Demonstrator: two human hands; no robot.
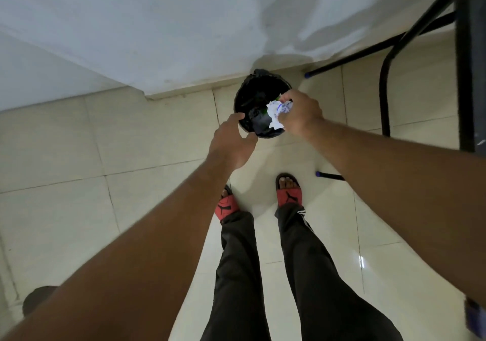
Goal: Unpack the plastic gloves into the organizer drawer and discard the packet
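Note:
I look straight down at a small round black bin (243, 96) lined with a black bag, standing on the tiled floor against a white wall. My right hand (301, 113) hangs over the bin's right side, shut on the crumpled white packet (276, 113) with blue print. My left hand (232, 141) hovers at the bin's near left rim with fingers spread and nothing in it; whether it touches the rim I cannot tell. The gloves and the organizer drawer are out of view.
Black metal table legs (386, 83) with blue feet stand to the right of the bin. My feet in red sandals (288, 193) are just behind it on the glossy tiles. A dark round object (36, 298) lies at the lower left.

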